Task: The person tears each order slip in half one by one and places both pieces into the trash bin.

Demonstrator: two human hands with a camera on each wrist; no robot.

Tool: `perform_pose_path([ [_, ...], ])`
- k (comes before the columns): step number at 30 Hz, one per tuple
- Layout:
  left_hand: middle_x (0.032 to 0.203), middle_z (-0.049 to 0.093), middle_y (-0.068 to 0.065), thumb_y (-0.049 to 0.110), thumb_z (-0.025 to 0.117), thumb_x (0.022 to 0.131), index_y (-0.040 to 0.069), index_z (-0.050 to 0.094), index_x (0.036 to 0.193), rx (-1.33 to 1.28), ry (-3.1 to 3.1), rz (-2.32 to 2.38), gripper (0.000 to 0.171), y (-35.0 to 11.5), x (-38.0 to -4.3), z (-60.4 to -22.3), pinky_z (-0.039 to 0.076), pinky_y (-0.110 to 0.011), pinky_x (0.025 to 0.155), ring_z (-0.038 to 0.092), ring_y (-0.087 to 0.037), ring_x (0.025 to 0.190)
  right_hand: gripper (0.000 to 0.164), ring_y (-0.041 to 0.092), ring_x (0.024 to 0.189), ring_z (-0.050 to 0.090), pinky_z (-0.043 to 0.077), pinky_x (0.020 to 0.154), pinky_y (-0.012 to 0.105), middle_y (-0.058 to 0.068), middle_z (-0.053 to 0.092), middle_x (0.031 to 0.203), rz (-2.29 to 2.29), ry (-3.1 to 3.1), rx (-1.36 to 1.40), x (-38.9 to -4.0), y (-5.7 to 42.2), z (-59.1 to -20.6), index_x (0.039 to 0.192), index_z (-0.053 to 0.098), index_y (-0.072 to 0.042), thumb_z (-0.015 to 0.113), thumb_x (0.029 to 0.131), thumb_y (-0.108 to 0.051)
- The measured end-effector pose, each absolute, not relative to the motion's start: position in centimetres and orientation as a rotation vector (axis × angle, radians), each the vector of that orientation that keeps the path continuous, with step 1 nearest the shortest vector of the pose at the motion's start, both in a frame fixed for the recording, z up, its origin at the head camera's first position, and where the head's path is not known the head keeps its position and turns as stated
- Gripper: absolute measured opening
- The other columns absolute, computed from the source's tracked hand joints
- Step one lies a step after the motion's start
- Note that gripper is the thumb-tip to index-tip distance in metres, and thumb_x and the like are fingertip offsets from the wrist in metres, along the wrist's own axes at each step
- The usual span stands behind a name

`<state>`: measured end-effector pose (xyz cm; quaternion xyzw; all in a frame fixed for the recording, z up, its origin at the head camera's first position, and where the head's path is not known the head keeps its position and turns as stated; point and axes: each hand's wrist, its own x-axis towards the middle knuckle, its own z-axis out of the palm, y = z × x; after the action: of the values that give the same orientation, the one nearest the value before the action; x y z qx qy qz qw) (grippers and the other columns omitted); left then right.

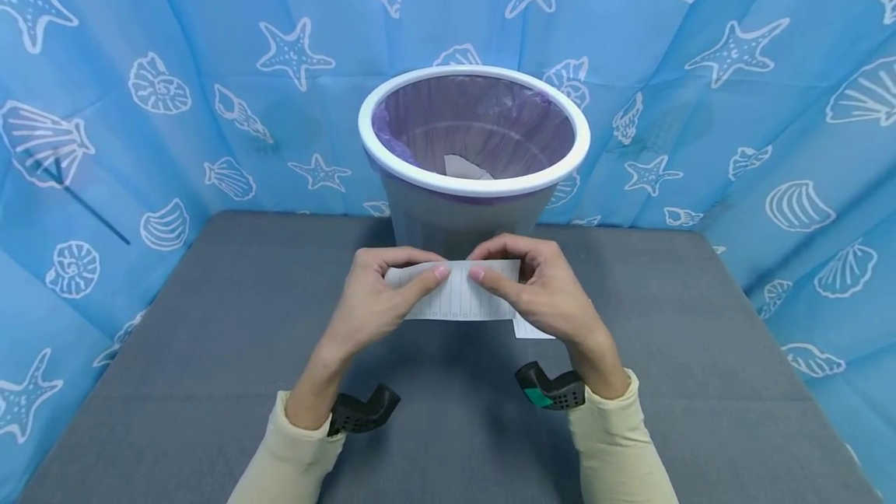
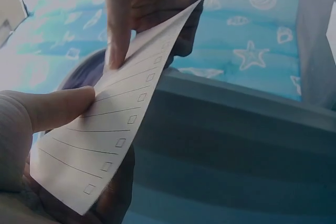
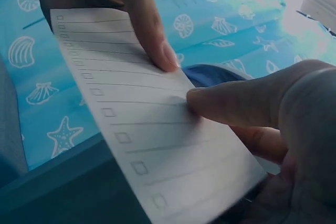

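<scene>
A strip of white lined paper with a row of small checkboxes (image 1: 458, 298) is stretched between both hands in front of the bin. My left hand (image 1: 378, 298) pinches its upper edge between thumb and fingers, left of the middle. Close beside it, my right hand (image 1: 535, 286) pinches the same edge, the two thumbs nearly meeting. In the right wrist view the lined face of the paper (image 3: 131, 108) looks whole between the thumbs. A second piece of lined paper (image 1: 532, 329) shows partly below the right hand; the rest of it is hidden.
Just beyond the hands stands a grey waste bin (image 1: 462, 216) with a white rim and a purple liner. Inside lies a white scrap of paper (image 1: 463, 168). The grey table (image 1: 231, 379) reaches back to a blue curtain (image 1: 231, 45) with shells and starfish.
</scene>
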<state>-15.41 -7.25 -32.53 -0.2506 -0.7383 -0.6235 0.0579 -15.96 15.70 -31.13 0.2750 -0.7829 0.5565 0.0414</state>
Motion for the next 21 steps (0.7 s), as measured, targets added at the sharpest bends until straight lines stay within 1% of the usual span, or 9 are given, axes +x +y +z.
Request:
perform_pose_path([
  [4,0.096,0.076,-0.005,0.011,0.073,0.095,0.005,0.079,0.102,-0.785,-2.199,-1.885,0.012,-7.2,-15.4,-32.6,0.058,-0.037,0.067,0.07,-0.02,0.078,0.012,0.023,0.08,0.064,0.053,0.066,0.032,0.004,0.071,0.098,1.704,-2.345,0.87,-15.9,15.2,-31.3,0.104,0.075,-0.005,0.071,0.093,-0.003],
  [8,0.096,0.076,-0.003,0.011,0.074,0.094,0.006,0.08,0.101,-0.799,-2.187,-1.877,0.011,-7.1,-15.4,-32.7,0.057,-0.037,0.068,0.071,-0.019,0.079,0.012,0.022,0.087,0.062,0.051,0.071,0.031,0.002,0.072,0.097,1.666,-2.299,0.887,-15.9,14.9,-31.5,0.102,0.076,-0.006,0.073,0.091,-0.002],
  [16,0.098,0.076,-0.005,0.012,0.071,0.096,0.004,0.079,0.104,-0.778,-2.224,-1.852,0.014,-7.4,-15.2,-32.5,0.056,-0.037,0.07,0.069,-0.02,0.083,0.012,0.022,0.085,0.063,0.051,0.071,0.03,0.002,0.073,0.094,1.658,-2.229,0.909,-15.9,14.4,-31.7,0.099,0.076,-0.004,0.075,0.088,0.002],
  [21,0.095,0.076,-0.005,0.011,0.071,0.096,0.003,0.078,0.103,-0.756,-2.23,-1.849,0.013,-7.4,-15.2,-32.5,0.057,-0.036,0.065,0.07,-0.02,0.078,0.011,0.021,0.084,0.065,0.052,0.073,0.03,0.007,0.073,0.091,1.642,-2.207,0.911,-16.0,14.2,-31.8,0.097,0.076,-0.003,0.075,0.088,0.003],
])
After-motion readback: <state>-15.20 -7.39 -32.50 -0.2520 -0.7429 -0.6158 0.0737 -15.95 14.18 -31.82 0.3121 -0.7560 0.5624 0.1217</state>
